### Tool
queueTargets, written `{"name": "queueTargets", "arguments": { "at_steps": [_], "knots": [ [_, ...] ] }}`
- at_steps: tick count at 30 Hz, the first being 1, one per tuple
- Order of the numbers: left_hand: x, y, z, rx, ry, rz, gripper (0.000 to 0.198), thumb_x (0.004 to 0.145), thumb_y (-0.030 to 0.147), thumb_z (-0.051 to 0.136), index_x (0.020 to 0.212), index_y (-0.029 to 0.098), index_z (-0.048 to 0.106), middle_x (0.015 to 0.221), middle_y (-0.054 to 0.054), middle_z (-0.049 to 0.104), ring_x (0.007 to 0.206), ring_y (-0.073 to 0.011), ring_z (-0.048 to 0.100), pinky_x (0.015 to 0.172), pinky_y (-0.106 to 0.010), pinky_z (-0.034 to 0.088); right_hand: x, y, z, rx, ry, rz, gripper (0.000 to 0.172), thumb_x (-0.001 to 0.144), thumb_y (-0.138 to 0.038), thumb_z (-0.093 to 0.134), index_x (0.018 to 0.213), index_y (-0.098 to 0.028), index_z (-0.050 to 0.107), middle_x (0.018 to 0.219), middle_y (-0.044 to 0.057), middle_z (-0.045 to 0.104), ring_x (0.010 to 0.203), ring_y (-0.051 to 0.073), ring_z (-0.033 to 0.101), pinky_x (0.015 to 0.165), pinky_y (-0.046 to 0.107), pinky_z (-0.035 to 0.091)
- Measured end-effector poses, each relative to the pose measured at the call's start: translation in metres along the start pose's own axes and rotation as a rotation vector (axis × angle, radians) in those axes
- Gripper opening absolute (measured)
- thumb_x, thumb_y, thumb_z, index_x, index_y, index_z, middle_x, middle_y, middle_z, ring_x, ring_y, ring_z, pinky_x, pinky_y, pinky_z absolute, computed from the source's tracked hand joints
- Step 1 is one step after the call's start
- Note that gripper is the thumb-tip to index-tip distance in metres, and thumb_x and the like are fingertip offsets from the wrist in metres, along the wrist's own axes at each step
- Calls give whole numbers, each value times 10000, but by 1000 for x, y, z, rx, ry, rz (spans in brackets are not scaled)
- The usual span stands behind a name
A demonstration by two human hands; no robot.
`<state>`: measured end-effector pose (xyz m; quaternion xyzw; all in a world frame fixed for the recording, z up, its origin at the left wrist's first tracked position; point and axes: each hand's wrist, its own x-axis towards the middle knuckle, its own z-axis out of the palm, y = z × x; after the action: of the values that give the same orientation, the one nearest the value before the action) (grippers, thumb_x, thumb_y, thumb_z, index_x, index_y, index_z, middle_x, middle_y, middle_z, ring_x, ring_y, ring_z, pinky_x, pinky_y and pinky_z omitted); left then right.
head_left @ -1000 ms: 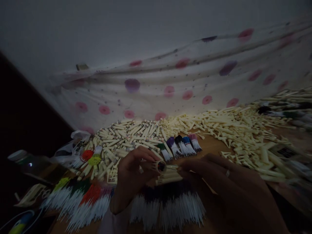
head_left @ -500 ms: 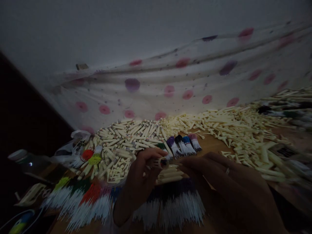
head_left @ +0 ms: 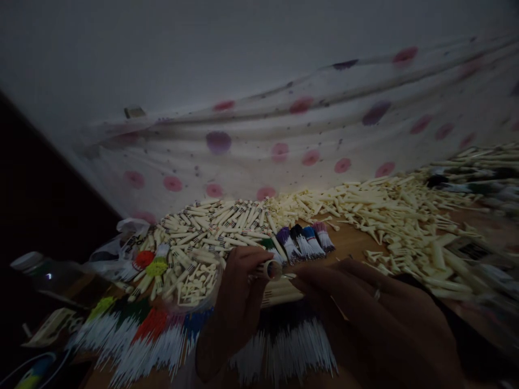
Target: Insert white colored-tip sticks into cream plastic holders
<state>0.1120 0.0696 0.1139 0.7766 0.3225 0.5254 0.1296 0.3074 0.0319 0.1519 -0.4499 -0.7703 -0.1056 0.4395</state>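
My left hand (head_left: 239, 302) is closed around a cream pen barrel (head_left: 265, 269), whose round open end faces me. Just right of that opening, my right hand (head_left: 373, 308) has its thumb and fingers pressed together. A thin pale piece (head_left: 288, 276) shows at its fingertips; its kind is too dark and small to tell. Below the hands lie several cream barrels (head_left: 281, 294) side by side. In front of them a dark-topped row of pen refills (head_left: 295, 346) is spread on the wooden table (head_left: 351, 246).
Cream barrels with dark slots (head_left: 227, 219) are heaped behind, and plain cream parts (head_left: 377, 202) at right. A clear tub (head_left: 194, 292) holds small pieces. Coloured refill bundles (head_left: 310, 240) stand behind the hands; more refills (head_left: 150, 329) fan out left. A bottle (head_left: 44, 273) lies far left.
My right hand's fingertips have moved slightly left and down, nearer the barrel's open end, and the thin pale piece shows more clearly. My left hand still holds the barrel.
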Motion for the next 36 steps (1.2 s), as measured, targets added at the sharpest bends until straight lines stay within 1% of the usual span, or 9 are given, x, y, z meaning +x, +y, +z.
{"name": "queueTargets", "arguments": {
  "at_steps": [5, 11, 14, 18, 21, 24, 27, 29, 36],
  "knots": [
    [-2, -6, 5, -163, 3, -11, 290, 1008, 160, 496, 1259, 293, 553, 1196, -54, 588, 1142, -191, 556, 987, -313, 429, 4, -2, 0, 52, -16, -87, 174, 964, -175, 518, 974, -243, 678, 768, 2, 752, 556, 134, 661, 500, 227, 478],
    [3, 0, 7, -264, 16, -35, 233, 1018, 180, 495, 1208, 298, 561, 1101, -42, 629, 1043, -188, 594, 927, -310, 459, 6, -5, -2, 97, -28, -60, 165, 948, -198, 537, 955, -275, 683, 778, -8, 753, 571, 133, 670, 476, 210, 466],
    [2, 1, 7, -275, 18, -37, 237, 1019, 172, 489, 1209, 298, 553, 1103, -41, 628, 1049, -184, 591, 928, -300, 453, 8, -6, -1, 151, -13, -19, 197, 951, -197, 539, 887, -290, 702, 685, -28, 725, 531, 128, 646, 465, 190, 468],
    [-1, -1, 6, -281, 10, -68, 256, 1020, 171, 484, 1228, 306, 550, 1116, -38, 621, 1067, -180, 583, 936, -292, 444, 9, 1, 3, 207, -50, 24, 258, 944, -196, 550, 866, -338, 751, 611, -53, 690, 476, 119, 608, 387, 164, 430],
    [-3, -3, 7, -295, 3, -67, 265, 1018, 182, 496, 1240, 319, 547, 1121, -30, 622, 1058, -175, 587, 925, -287, 450, 8, 7, 5, 245, -95, -6, 252, 941, -216, 570, 904, -366, 771, 642, -65, 710, 514, 122, 634, 428, 158, 468],
    [-4, -2, 7, -303, -6, -59, 259, 1020, 171, 491, 1232, 312, 540, 1084, -20, 628, 1004, -158, 600, 904, -273, 459, 7, 5, 6, 265, -109, -13, 266, 965, -219, 535, 935, -346, 767, 661, -47, 715, 555, 131, 657, 497, 160, 510],
    [-4, -3, 7, -342, -4, -70, 238, 1018, 168, 499, 1210, 299, 547, 1034, -20, 637, 942, -157, 613, 862, -274, 478, 5, -4, 6, 231, -96, 5, 283, 993, -249, 485, 917, -313, 750, 607, -18, 682, 547, 151, 649, 529, 186, 533],
    [-5, -4, 8, -365, -1, -67, 234, 1013, 180, 516, 1212, 298, 553, 1032, -25, 641, 941, -162, 619, 855, -280, 486, 5, -9, 5, 198, -89, 22, 282, 995, -247, 485, 883, -308, 736, 548, -23, 637, 498, 150, 616, 507, 193, 527],
    [-5, -12, 10, -360, 1, -30, 209, 1007, 207, 537, 1194, 293, 575, 1029, -30, 689, 1022, -196, 642, 1072, -409, 431, 7, -7, -3, 244, -111, 53, 268, 991, -184, 515, 795, -289, 665, 525, -68, 577, 397, 78, 520, 396, 136, 419]
  ]
}}
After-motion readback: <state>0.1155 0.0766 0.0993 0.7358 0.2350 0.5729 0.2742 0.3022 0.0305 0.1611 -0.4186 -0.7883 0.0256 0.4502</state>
